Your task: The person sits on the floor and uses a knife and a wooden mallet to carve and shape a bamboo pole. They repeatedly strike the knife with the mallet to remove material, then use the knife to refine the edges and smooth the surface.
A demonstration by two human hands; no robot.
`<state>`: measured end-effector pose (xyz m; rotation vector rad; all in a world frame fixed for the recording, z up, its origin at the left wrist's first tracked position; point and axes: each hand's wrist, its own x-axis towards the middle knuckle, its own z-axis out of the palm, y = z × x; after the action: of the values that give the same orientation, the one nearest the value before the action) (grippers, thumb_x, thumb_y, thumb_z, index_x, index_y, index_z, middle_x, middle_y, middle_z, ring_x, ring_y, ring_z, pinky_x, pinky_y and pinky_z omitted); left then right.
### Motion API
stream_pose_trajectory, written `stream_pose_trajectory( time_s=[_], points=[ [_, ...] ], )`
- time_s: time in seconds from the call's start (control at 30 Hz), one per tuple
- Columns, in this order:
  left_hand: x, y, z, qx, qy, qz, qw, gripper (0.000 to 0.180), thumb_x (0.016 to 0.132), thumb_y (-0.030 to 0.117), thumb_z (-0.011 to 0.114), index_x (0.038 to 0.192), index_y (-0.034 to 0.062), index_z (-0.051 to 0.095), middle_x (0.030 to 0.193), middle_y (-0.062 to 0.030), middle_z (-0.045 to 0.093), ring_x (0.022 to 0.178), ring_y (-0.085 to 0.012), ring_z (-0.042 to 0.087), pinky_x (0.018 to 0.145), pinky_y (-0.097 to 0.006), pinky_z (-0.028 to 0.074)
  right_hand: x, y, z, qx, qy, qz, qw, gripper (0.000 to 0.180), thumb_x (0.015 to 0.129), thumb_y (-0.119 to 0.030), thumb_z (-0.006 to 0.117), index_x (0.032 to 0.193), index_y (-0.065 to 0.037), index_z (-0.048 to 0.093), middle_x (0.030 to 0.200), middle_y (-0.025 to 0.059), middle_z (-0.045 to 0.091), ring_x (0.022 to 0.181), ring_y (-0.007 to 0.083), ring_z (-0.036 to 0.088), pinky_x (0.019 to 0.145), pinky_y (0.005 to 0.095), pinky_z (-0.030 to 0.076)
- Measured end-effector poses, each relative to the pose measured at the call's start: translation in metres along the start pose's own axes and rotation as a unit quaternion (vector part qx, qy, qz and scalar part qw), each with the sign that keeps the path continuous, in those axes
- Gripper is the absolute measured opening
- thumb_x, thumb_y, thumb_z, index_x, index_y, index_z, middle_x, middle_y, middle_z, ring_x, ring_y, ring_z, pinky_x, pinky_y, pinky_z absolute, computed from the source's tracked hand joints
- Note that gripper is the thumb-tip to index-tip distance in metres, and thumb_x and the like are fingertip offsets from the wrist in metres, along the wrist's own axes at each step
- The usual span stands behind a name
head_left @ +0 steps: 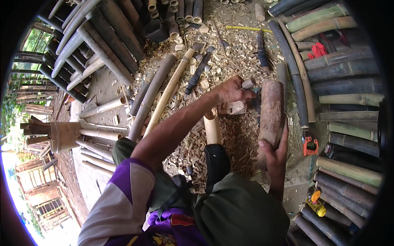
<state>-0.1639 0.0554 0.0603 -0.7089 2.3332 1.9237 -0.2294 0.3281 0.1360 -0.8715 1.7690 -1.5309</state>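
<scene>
My left hand (237, 89) is closed around a tool with a round wooden handle (248, 84); its working end is hidden. My right hand (276, 151) grips the lower part of a thick brown wooden club (271, 102), just right of the left fist. Below the left fist a pale wooden block (232, 108) sits among the shavings. Left of that block, a peeled bamboo tube (212, 128) shows its hollow cut end. A black covering (217, 164) meets the tube's near end, close to my knees.
Wood chips (193, 135) cover the ground. Long bamboo poles (154, 94) lie to the left, and dark bamboo lengths (344, 86) line the right. A yellow measuring strip (249, 28), an orange clamp-like tool (310, 144) and a bucket-like container (65, 136) lie farther out.
</scene>
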Motion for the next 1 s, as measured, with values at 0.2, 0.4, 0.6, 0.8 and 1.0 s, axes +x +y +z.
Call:
stream_pose_trajectory(
  time_s=[0.2,0.4,0.6,0.8,1.0],
  points=[
    [0.025,-0.027,0.011,0.095,-0.059,-0.079,0.991,0.029,0.094,0.037,0.079,0.091,0.009,0.072,0.074,-0.0032,0.07,0.07,-0.0142,0.062,0.068,-0.034,0.051,0.029,-0.01,-0.014,0.019,0.073,-0.023,0.997,0.091,0.093,-0.007,0.068,0.166,-0.001,0.013,0.167,0.0211,0.027,0.15,0.0317,0.035,0.12,0.0423,0.033],
    [0.003,-0.036,-0.008,-0.092,-0.072,-0.011,0.993,0.035,0.098,0.042,0.073,0.094,0.0077,0.069,0.093,-0.0054,0.074,0.09,-0.0168,0.068,0.084,-0.036,0.053,0.077,-0.013,0.011,-0.206,-0.069,-0.104,0.971,0.096,0.088,-0.008,0.072,0.166,-0.006,0.016,0.148,0.0316,0.052,0.134,0.039,0.058,0.113,0.0426,0.043],
    [-0.026,-0.03,-0.021,-0.209,-0.076,-0.008,0.975,0.018,0.098,0.001,0.068,0.108,0.0013,0.054,0.106,-0.0136,0.069,0.124,-0.0264,0.067,0.084,-0.037,0.058,0.092,-0.07,0.022,-0.1,-0.094,-0.149,0.979,0.093,0.087,-0.002,0.067,0.165,-0.001,0.017,0.165,0.0241,0.033,0.152,0.0341,0.036,0.122,0.0421,0.032],
    [-0.051,-0.041,0.002,-0.103,0.109,0.154,0.977,0.007,0.087,0.009,0.067,0.082,0.0059,0.069,0.081,-0.0089,0.07,0.074,-0.0156,0.067,0.069,-0.033,0.059,0.091,-0.077,0.04,-0.264,-0.204,-0.115,0.936,0.096,0.085,-0.011,0.076,0.166,-0.014,0.023,0.147,0.0288,0.054,0.131,0.0461,0.057,0.108,0.0466,0.048],
    [-0.109,-0.031,-0.011,-0.32,0.576,0.02,0.752,0.035,0.093,0.04,0.079,0.082,0.009,0.067,0.076,-0.0028,0.067,0.064,-0.0113,0.055,0.058,-0.03,0.048,0.07,-0.081,0.047,-0.232,-0.203,-0.152,0.939,0.093,0.087,-0.01,0.074,0.165,-0.008,0.023,0.153,0.0277,0.05,0.138,0.04,0.055,0.113,0.0443,0.045]
  ],
)
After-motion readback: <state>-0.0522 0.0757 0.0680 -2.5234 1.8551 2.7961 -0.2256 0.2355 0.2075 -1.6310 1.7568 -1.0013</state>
